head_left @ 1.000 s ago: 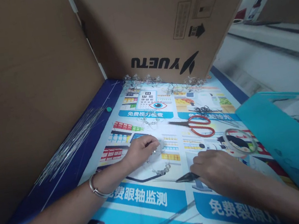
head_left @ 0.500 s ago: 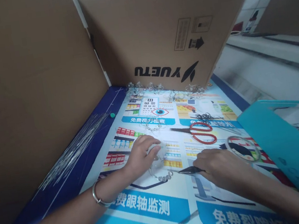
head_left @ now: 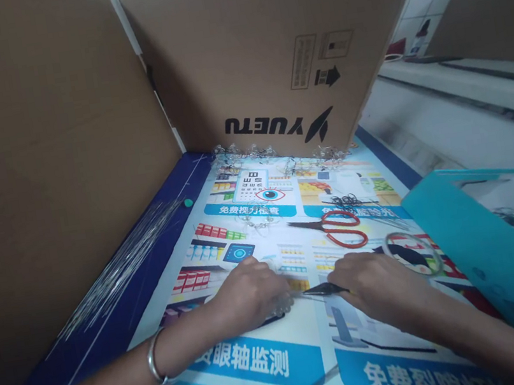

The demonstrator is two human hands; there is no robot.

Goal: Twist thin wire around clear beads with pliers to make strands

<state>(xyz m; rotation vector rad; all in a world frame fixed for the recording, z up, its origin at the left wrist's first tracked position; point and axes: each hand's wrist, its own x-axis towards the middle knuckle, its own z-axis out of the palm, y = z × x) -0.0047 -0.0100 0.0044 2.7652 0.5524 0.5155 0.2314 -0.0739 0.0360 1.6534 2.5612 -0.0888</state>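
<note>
My left hand (head_left: 255,292) is closed around a loop of thin wire with clear beads (head_left: 282,307), mostly hidden under the fingers; a few beads show below the hand. In my right hand (head_left: 374,281) is a pair of pliers (head_left: 322,289), gripped by the handles. The dark jaws point left and sit on or right beside the wire end by my left fingers; the exact contact is too small to make out. Just beyond the hands lie scissors (head_left: 324,225) with red handles, blades pointing left.
A bundle of straight wires (head_left: 119,271) lies along the left cardboard wall (head_left: 52,152). Beaded wire pieces (head_left: 251,153) line the back wall. To the right are a clear ring-shaped roll (head_left: 437,254), black wire coils (head_left: 346,202) and a teal box (head_left: 477,243) holding small pieces.
My left hand, with fingers apart above the beaded loop before, has come down and closed on it. The pliers stay near the same spot. The view has shifted slightly.
</note>
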